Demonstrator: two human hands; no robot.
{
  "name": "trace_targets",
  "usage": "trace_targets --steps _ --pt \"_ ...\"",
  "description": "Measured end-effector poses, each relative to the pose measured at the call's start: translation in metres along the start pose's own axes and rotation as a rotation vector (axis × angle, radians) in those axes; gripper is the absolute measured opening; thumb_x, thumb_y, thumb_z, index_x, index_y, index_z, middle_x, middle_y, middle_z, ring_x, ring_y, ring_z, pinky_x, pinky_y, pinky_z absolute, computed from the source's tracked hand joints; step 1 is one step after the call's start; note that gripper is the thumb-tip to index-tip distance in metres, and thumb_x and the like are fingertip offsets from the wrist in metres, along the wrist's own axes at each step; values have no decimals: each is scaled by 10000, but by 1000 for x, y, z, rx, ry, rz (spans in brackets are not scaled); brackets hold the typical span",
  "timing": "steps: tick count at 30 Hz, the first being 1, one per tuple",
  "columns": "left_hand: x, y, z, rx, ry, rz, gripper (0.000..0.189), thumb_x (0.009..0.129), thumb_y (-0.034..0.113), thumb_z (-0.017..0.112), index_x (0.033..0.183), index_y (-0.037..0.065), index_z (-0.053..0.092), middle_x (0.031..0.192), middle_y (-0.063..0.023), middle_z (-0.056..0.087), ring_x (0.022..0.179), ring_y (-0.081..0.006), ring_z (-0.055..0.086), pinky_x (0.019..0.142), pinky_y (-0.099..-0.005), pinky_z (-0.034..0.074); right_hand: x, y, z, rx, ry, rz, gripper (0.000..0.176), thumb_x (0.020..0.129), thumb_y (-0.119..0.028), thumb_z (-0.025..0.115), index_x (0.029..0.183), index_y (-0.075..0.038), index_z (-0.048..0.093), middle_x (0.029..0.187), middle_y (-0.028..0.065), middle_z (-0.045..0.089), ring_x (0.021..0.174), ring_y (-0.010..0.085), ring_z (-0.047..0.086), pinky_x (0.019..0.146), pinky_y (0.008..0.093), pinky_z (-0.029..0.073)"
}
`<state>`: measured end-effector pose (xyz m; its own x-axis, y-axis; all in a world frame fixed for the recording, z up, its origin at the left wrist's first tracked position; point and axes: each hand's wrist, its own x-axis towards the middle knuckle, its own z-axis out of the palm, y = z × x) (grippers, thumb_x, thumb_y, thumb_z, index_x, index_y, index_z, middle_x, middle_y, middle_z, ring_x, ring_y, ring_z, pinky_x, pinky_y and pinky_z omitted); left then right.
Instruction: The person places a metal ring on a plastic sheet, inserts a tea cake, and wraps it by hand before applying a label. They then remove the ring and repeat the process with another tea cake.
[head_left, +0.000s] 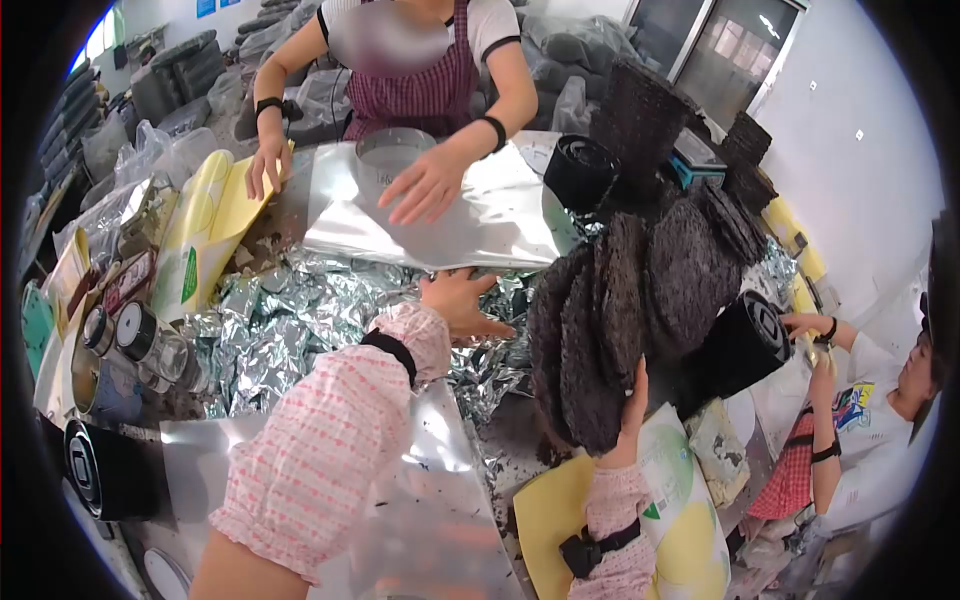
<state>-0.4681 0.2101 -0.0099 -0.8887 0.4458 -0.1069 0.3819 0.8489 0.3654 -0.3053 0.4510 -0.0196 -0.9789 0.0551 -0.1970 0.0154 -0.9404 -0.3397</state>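
My left hand [460, 305] reaches over a pile of crumpled silver foil pieces [290, 325], fingers spread and holding nothing I can see. At the right, my right hand [632, 412] grips the near edge of a dark, rough round cake [590, 375] that looks like dried seaweed. Its palm side is hidden behind the cake. More such cakes [690, 270] lean upright behind it in a row. Under my left forearm lies a shiny metal sheet [420, 500]. A yellow-and-white printed bag [670, 470] lies beneath my right forearm.
Across the table a co-worker's hand [425, 185] is over another shiny sheet [340, 210] with a clear round container [392, 155]. A second co-worker [830, 430] stands at the right. Black rolls [110, 470], glass jars [150, 340] and a stack of dark cakes [640, 115] surround the work area.
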Motion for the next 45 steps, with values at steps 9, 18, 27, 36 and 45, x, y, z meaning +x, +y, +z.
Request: trace_targets --steps 9,18,27,36,45 --pt "-62 30 74 -109 40 567 849 725 647 688 1411 165 554 1518 -92 467 1429 -356 363 1151 -593 259 3 6 7 -309 76 -110 629 967 -447 632 1395 -2 512 1418 168 550 1272 330 557 1109 472 436" --pt "-130 95 44 118 -152 371 764 829 580 649 1414 102 530 1319 -254 575 1245 -412 538 1090 -539 352 21 27 2 -602 261 -357 448 883 -134 767 1221 98 587 1236 152 630 1056 219 645 865 375 555" --pt "-192 89 45 40 228 458 629 900 360 664 1420 56 484 1358 -215 538 1257 -439 498 1083 -523 385 5 27 -16 -671 192 -219 458 902 -227 760 1187 73 563 1151 131 648 974 214 653 770 369 553" --pt "-367 38 -42 -389 173 291 269 848 93 726 1108 49 671 1114 -160 686 1033 -386 645 873 -434 524 -99 90 -21 -2483 26 -621 722 951 -508 559 1549 -170 335 1576 273 280 1460 518 187 1105 737 133" --pt "-699 -66 -28 -352 50 -329 256 660 157 882 849 118 714 953 -94 662 1001 -258 618 881 -407 460 -268 101 -39 -1775 -885 -165 848 793 -386 785 1528 -214 399 1612 289 161 1462 480 222 1185 526 238"
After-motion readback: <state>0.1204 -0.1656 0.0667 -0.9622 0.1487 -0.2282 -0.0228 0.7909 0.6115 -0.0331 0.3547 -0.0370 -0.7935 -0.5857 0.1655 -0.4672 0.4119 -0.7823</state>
